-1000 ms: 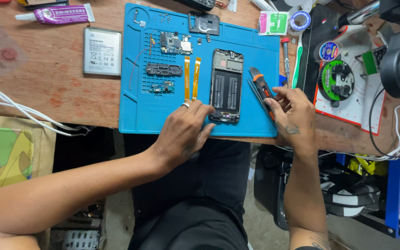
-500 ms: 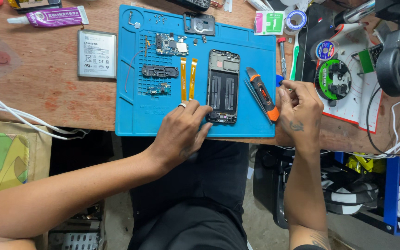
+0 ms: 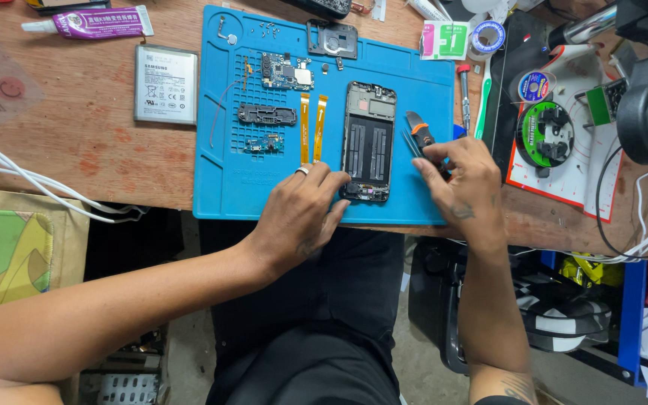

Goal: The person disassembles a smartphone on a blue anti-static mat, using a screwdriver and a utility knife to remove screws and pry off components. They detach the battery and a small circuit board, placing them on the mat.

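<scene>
The left hand [image 3: 301, 214] presses, fingers spread, on the phone frame's [image 3: 369, 141] lower end (ring on one finger). Just right of the frame, the right hand [image 3: 463, 184] pinches an orange-handled tool [image 3: 418, 133].

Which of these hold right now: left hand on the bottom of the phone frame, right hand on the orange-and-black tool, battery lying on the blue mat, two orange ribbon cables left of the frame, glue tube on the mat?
1. The left hand rests on the bottom end of the opened phone frame. True.
2. The right hand grips the orange-and-black tool. True.
3. The battery lies on the blue mat. False: it lies on the wooden table, left of the mat.
4. Two orange ribbon cables lie on the mat just left of the frame. True.
5. The purple glue tube lies on the mat. False: it lies on the table near the far left edge, off the mat.
</scene>
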